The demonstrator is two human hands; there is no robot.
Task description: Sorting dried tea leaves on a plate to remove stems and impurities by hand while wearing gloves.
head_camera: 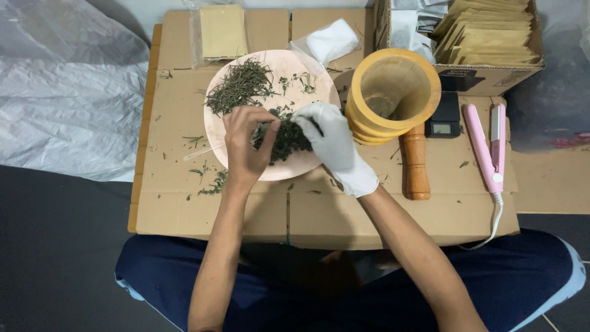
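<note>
A round pink plate (295, 64) on a cardboard box top holds dried green herbs: a stemmy pile (239, 86) at its far left and a darker leafy clump (286, 138) near its front. My bare left hand (244, 144) pinches the clump's left side. My right hand (335, 144), in a white glove, grips the clump's right side. Both hands meet over the plate's near half.
A yellow wooden mortar (393, 92) stands right of the plate, its brown pestle (416, 163) lying beside it. A small black scale (445, 117), a pink heat sealer (488, 147), a box of tan envelopes (491, 34), a bagged envelope (222, 31), a white glove (332, 40).
</note>
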